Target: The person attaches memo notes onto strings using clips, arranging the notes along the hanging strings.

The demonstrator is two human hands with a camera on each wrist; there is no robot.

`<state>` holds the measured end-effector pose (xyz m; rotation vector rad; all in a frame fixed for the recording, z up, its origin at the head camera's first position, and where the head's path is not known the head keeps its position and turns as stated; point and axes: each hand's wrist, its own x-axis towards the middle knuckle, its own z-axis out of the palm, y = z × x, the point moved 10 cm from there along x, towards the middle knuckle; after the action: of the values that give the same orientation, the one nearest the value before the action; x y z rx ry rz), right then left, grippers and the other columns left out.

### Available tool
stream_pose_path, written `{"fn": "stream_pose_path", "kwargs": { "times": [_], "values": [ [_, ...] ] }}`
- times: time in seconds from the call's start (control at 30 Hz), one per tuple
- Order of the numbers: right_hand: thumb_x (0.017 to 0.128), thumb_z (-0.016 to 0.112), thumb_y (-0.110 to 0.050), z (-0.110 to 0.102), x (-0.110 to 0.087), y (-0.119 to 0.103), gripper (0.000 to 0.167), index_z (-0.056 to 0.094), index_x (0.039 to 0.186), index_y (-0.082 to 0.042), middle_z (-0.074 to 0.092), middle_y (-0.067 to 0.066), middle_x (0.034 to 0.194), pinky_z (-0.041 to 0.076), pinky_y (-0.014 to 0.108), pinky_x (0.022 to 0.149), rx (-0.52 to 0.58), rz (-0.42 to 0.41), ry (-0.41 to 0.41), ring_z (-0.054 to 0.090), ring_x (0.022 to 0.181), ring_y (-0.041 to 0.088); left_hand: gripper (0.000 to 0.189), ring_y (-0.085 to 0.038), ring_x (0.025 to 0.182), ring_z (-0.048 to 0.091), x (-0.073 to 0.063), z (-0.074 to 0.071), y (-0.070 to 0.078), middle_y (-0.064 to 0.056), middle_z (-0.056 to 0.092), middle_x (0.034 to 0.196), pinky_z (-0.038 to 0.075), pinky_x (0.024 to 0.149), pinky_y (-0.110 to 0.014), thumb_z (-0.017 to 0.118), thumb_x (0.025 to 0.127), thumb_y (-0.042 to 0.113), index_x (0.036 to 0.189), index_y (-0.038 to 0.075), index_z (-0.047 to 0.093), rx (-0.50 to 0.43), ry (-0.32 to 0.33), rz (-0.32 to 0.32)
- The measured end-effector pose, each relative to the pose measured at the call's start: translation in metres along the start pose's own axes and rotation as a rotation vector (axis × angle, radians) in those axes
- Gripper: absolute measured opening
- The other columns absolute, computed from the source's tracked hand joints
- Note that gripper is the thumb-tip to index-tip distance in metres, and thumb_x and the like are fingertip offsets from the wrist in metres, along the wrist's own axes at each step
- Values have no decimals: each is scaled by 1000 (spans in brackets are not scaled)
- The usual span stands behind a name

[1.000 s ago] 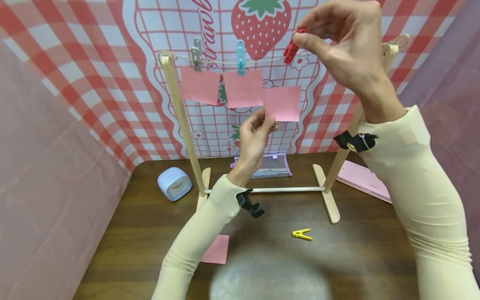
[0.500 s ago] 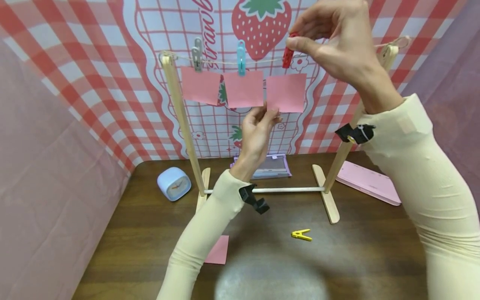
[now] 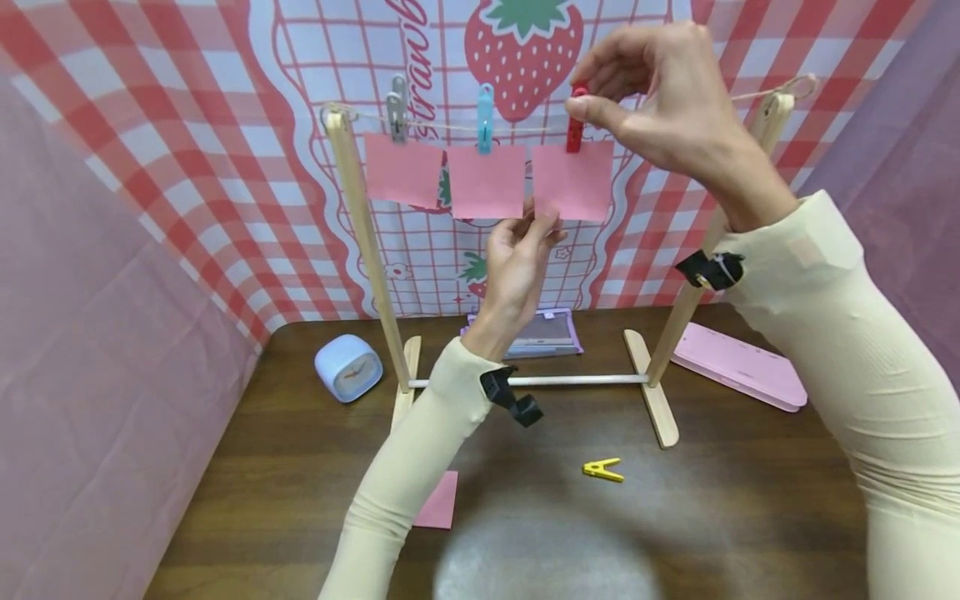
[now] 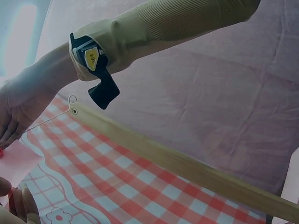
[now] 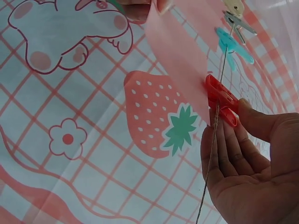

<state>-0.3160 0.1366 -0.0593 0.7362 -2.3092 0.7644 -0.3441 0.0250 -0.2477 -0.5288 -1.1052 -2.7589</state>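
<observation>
My left hand [image 3: 513, 267] pinches the lower left corner of a pink square of paper [image 3: 572, 183], holding it up against the string [image 3: 442, 127]. My right hand [image 3: 667, 108] pinches a red clothespin [image 3: 575, 129] at the paper's top edge. In the right wrist view, the red clothespin [image 5: 221, 100] sits across the string with its tip at the paper [image 5: 180, 65]. Two more pink papers hang to the left, one from a grey clothespin [image 3: 397, 108], the other from a light blue clothespin [image 3: 485, 118].
The string spans two wooden posts [image 3: 363, 225] of a stand on the brown table [image 3: 300, 492]. On the table lie a yellow clothespin [image 3: 602, 470], a pink paper [image 3: 437, 502] partly under my left forearm, a blue clock [image 3: 348, 367], a zip pouch [image 3: 551, 333] and a pink case [image 3: 738, 367].
My left hand has raised the pink paper up to the string. The right hand has come down and left, bringing the red clothespin onto the paper's top edge.
</observation>
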Motion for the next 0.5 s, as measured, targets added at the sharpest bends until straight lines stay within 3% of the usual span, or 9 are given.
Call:
{"fn": "stream_pose_path", "kwargs": {
  "times": [0.17,0.37,0.5],
  "values": [
    [94,78,-27,1,-2,2,28,76,113,-6,62,-26,88,46,10,77,-4,12,-10,62,80,-9,27,-9,80,62,-1,3,1,4,64,86,57,81,-22,51,103,-8,94,16,61,8,-21,1],
    [92,80,-29,2,-4,3,31,76,114,-7,63,-27,88,48,9,78,15,22,-26,63,80,-8,23,-9,81,63,-1,4,2,4,65,86,57,81,-23,51,103,-8,97,12,61,6,-33,-1],
    [92,79,-32,2,-5,2,35,76,119,-10,71,-12,97,47,8,80,-13,8,-29,62,83,-11,23,-9,81,63,-2,4,2,4,65,86,56,82,-23,52,103,-8,96,11,62,6,-37,-6]
  ]
}}
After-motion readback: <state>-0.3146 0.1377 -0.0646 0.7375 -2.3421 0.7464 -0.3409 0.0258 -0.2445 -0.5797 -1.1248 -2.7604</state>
